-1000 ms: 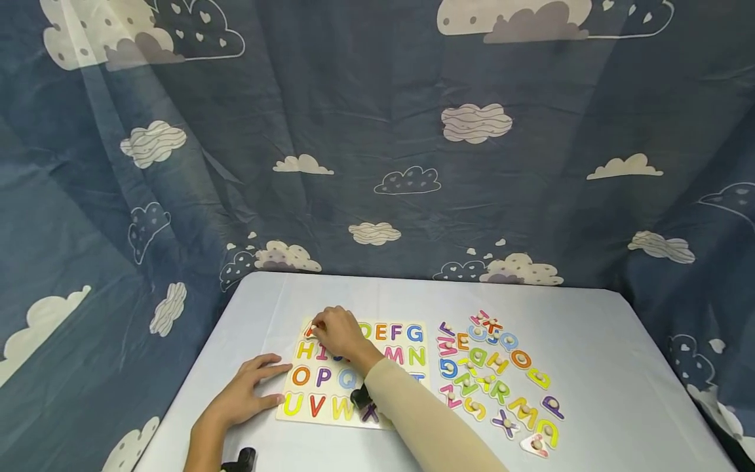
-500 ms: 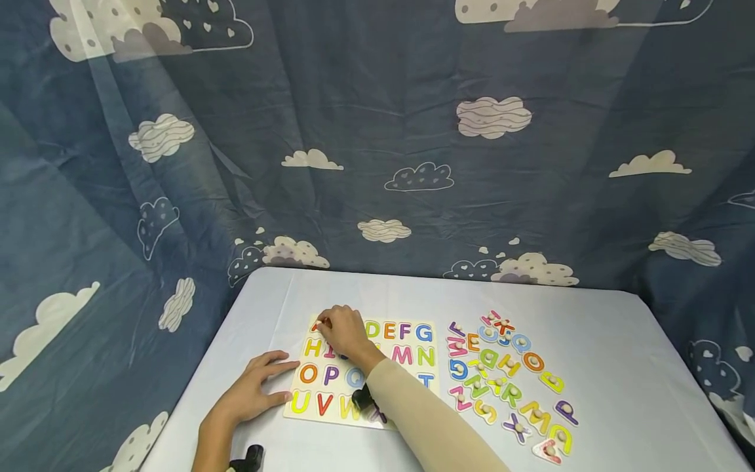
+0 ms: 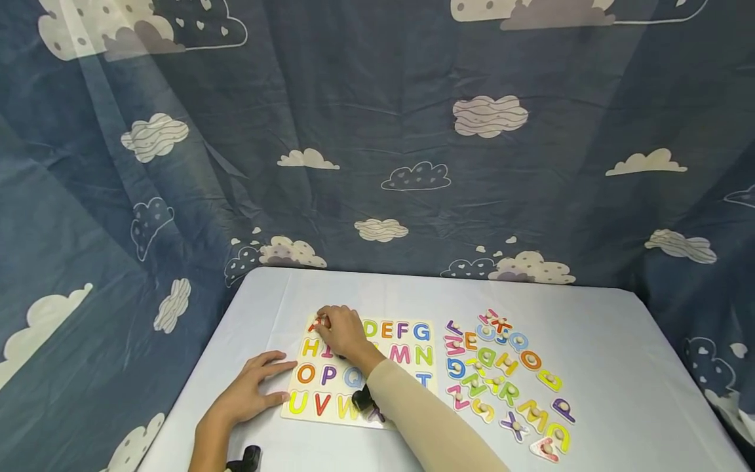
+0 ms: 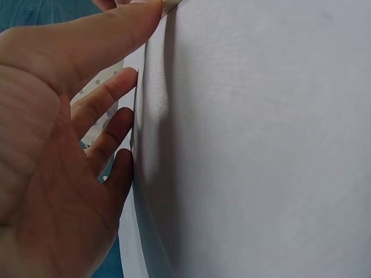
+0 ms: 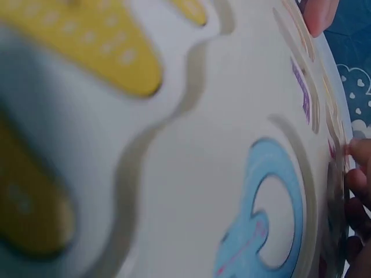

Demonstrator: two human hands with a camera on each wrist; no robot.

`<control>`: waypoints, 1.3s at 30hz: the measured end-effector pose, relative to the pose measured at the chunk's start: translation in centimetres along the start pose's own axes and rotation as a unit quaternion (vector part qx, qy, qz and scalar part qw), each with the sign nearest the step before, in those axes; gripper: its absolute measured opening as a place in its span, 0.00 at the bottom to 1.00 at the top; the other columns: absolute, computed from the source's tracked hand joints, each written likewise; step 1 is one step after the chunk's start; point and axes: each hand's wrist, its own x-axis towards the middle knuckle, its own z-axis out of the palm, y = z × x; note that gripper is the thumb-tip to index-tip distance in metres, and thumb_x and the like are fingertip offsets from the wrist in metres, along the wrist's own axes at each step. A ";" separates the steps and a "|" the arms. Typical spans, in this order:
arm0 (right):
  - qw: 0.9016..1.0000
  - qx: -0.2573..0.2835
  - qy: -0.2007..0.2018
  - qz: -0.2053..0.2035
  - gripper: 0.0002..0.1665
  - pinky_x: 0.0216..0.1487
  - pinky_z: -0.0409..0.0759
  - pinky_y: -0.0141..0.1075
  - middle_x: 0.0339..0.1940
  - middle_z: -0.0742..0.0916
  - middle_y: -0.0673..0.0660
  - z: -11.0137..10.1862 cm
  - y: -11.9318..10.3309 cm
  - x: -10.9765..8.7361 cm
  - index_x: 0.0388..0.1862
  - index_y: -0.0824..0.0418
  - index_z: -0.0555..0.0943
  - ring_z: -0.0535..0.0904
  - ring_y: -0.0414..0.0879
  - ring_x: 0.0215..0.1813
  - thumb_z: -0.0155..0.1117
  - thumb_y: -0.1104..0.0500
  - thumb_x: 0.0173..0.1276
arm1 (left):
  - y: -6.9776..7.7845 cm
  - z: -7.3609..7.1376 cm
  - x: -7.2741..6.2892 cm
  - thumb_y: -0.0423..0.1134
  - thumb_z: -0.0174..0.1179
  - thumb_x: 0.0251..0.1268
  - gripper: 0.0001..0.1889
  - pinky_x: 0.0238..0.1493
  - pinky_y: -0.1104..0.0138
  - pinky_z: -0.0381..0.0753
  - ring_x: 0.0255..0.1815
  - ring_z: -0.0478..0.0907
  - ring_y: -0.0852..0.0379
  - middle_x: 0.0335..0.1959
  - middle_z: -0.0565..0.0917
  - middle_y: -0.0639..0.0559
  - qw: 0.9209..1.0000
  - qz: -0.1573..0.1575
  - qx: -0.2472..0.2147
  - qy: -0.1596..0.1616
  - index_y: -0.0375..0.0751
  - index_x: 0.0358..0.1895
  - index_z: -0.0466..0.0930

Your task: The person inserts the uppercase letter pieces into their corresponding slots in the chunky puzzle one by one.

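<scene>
A cream alphabet puzzle board [image 3: 348,419] with coloured letters lies on the white table in the head view. At its top left corner my right hand [image 3: 345,333] pinches a red letter A puzzle piece [image 3: 313,325] with thumb and forefinger. The fingers partly hide that piece, and whether it sits flush cannot be told. My left hand [image 3: 249,387] is spread at the board's left edge, thumb and forefinger tips touching it. The left wrist view shows the left thumb [image 4: 110,35] extended. Close up, the right wrist view has a blue letter Q [image 5: 278,202] on the board.
Several loose letter pieces with round knobs lie right of the board, among them an orange O [image 3: 530,360], a purple X [image 3: 514,426] and a white triangular piece [image 3: 545,450]. A dark blue cloud-print curtain [image 3: 330,203] hangs behind the table [image 3: 613,367].
The head view has shifted slightly. My right fingertips have moved a little at the board's top left corner, and more of the letter A shows. My left hand stays at the edge.
</scene>
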 end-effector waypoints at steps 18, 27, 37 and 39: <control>0.997 0.022 0.064 -0.040 0.15 0.47 0.75 0.41 0.36 0.87 0.47 -7.6 6.1 -3.2 0.51 0.53 0.89 0.76 0.43 0.39 0.69 0.48 0.73 | 0.0 -0.6 -0.5 0.48 0.78 0.54 0.33 0.73 0.30 0.61 0.78 0.58 0.33 0.74 0.70 0.42 1.000 0.029 0.009 -0.002 0.53 0.66 0.82; 0.995 0.005 0.096 -0.042 0.13 0.48 0.76 0.42 0.36 0.88 0.48 -12.0 10.7 -6.7 0.48 0.53 0.90 0.77 0.45 0.40 0.71 0.48 0.71 | 0.6 -0.2 -0.5 0.50 0.77 0.55 0.32 0.73 0.30 0.61 0.78 0.58 0.32 0.74 0.70 0.42 0.999 0.035 0.007 -0.004 0.53 0.66 0.82; 0.993 -0.037 0.106 -0.033 0.14 0.48 0.77 0.44 0.36 0.87 0.50 -16.7 15.6 -11.0 0.48 0.55 0.90 0.78 0.47 0.41 0.73 0.50 0.69 | 0.3 0.1 -0.5 0.51 0.77 0.55 0.32 0.71 0.30 0.64 0.77 0.60 0.33 0.73 0.71 0.42 0.999 0.043 0.006 0.005 0.52 0.66 0.83; 0.993 -0.039 0.107 -0.031 0.14 0.46 0.77 0.44 0.36 0.87 0.50 -17.6 16.5 -12.0 0.48 0.56 0.90 0.78 0.49 0.41 0.75 0.51 0.68 | 0.2 0.0 -0.6 0.52 0.77 0.55 0.32 0.71 0.30 0.64 0.77 0.60 0.33 0.73 0.71 0.43 0.999 0.042 0.009 0.007 0.53 0.66 0.82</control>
